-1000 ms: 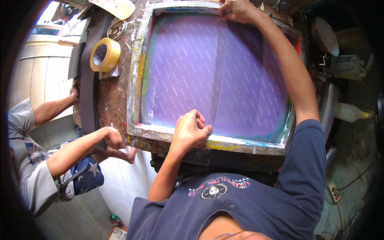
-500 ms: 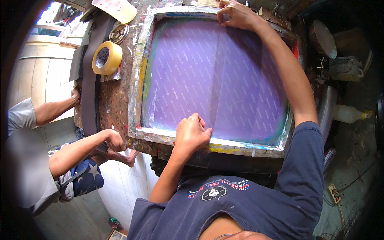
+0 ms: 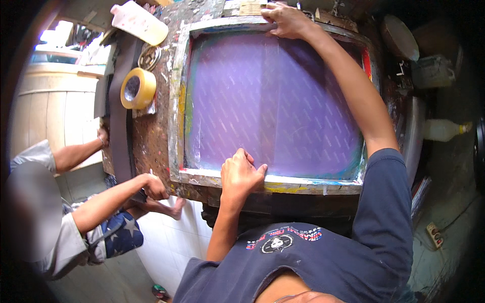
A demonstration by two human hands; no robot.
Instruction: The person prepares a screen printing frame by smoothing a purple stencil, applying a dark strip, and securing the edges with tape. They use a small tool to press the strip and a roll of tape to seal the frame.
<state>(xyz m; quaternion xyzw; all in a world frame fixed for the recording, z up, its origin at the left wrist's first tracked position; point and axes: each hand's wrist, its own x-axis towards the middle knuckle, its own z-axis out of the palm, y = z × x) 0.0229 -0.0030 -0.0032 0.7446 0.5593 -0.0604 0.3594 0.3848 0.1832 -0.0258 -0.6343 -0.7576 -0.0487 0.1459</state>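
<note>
A screen printing frame (image 3: 178,108) with a paint-stained wooden rim lies on the worktable before me. Its purple mesh (image 3: 222,96) carries a repeating pale print, and a darker straight band (image 3: 268,101) crosses it from the far side to the near side. My right hand (image 3: 289,21) reaches over to the far rim, thumb and fingers bent around it. At the near rim is my left hand (image 3: 241,174), its fingers curled in and thumb out to the right, touching the rim's inner edge. What lies under those fingers is hidden.
On the table's left stand a yellowish tape roll (image 3: 138,89), a round tin lid (image 3: 149,58) and a pale plastic container (image 3: 140,22). Another person's hand (image 3: 155,187) is near the table's left edge. A bottle (image 3: 442,130) and a power strip (image 3: 434,235) are at right.
My view has shifted slightly, so the whole scene sits a little differently. Both my hands keep their places at the far and near rims.
</note>
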